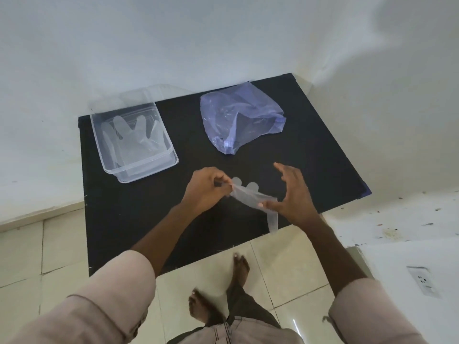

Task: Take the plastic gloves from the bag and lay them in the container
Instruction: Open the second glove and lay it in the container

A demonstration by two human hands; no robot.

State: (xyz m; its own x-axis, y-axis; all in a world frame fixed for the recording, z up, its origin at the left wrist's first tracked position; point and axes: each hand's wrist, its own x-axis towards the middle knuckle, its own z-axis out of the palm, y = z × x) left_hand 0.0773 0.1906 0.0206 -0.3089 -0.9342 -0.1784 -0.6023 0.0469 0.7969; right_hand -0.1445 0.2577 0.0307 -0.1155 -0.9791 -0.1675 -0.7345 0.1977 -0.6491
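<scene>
A thin clear plastic glove (248,197) is stretched between my two hands above the black table (129,219). My left hand (205,189) pinches its finger end. My right hand (290,192) holds the cuff end with the thumb, the other fingers spread; a strip of the glove hangs down below it. The clear rectangular container (149,167) stands at the table's back left with at least one clear glove (134,135) lying flat inside. The bluish translucent bag (238,117) lies crumpled at the back right; what it holds I cannot make out.
White walls close the table in at the back and right. A clear lid (139,95) leans behind the container. A wall socket (423,281) sits low at the right. My bare feet (238,266) stand on pale floor tiles at the table's front edge.
</scene>
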